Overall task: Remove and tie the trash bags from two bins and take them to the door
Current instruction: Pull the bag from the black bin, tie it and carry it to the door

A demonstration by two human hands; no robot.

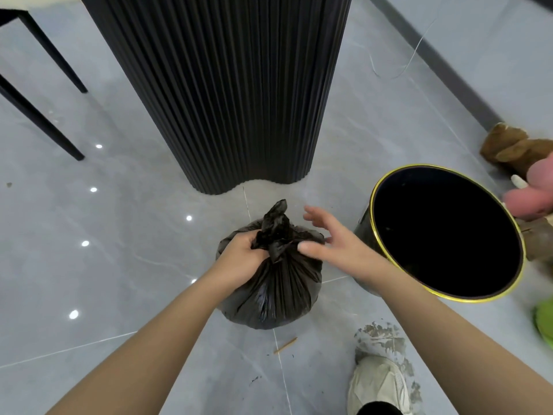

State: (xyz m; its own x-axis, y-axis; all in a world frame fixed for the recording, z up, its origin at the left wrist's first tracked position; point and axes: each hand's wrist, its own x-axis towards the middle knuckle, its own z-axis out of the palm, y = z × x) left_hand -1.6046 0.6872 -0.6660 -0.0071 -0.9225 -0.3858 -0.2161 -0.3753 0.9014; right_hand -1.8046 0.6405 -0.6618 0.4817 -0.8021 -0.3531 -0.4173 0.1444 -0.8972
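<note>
Black thin plastic, shiny and full of fine pleats, makes the trash bag [270,283], which stands on the grey polished floor tiles [119,235] with its long axis upright. Its gathered neck points up, and its loose crumpled end stands above the neck. The left hand [239,253] grips this neck with curled fingers, just under the crumpled end. The right hand [326,238] is beside the neck with its fingers straight and spread and holds nothing; I cannot tell if its thumb touches the plastic. The bag is round and full at the bottom. Just to its right stands the round black bin [386,211] with a thin gold rim, without a bag inside, near the bag but apart from it. Behind the bag rises a wide black fluted column [227,85] with a wavy base edge, a strip of floor between them. To the left the floor is open as far as the thin black chair legs [39,115]. Near the bottom edge are a small wooden stick [285,345] and a pale worn shoe [377,384]. Brown plush toys [508,148] lie beyond the bin, near the wall.
</note>
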